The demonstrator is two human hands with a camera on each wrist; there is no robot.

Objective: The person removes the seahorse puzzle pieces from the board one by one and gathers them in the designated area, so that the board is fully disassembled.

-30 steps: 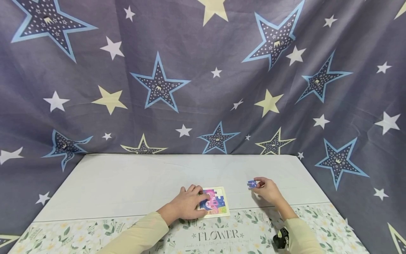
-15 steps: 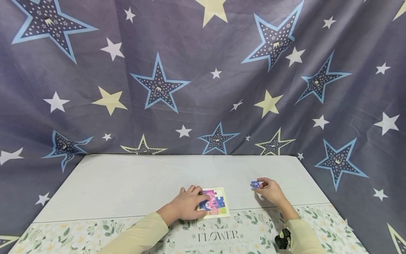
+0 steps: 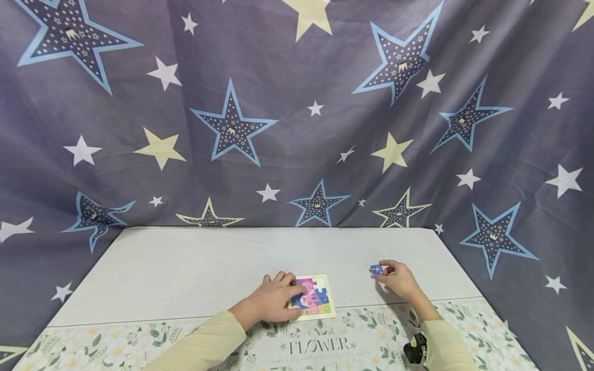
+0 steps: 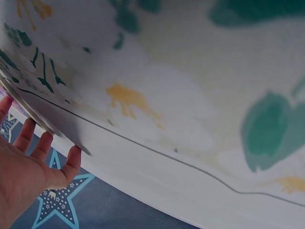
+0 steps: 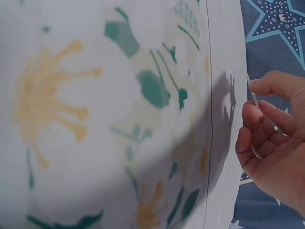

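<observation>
A small jigsaw puzzle [image 3: 322,301] in a cream frame lies on the table, showing pink, blue and orange parts and a pale patch at its upper right. My left hand [image 3: 273,300] rests on its left side with fingers spread, covering part of the picture. In the left wrist view, the fingertips of that left hand [image 4: 35,162] touch the frame's edge. Off to the right, my right hand [image 3: 400,281] pinches a blue puzzle piece [image 3: 376,270] with a light star on it, raised above the table. The right wrist view shows this puzzle piece [image 5: 255,98] edge-on between thumb and finger.
The white tabletop [image 3: 209,268] reaches back to a grey-blue curtain [image 3: 278,93] printed with stars. A flower-patterned cloth [image 3: 120,340] with the word FLOWER covers the near part. A dark device [image 3: 415,349] sits at the right wrist.
My right hand has shifted slightly to the right with the blue puzzle piece, slowing toward now. The left hand and the framed puzzle stay in place.
</observation>
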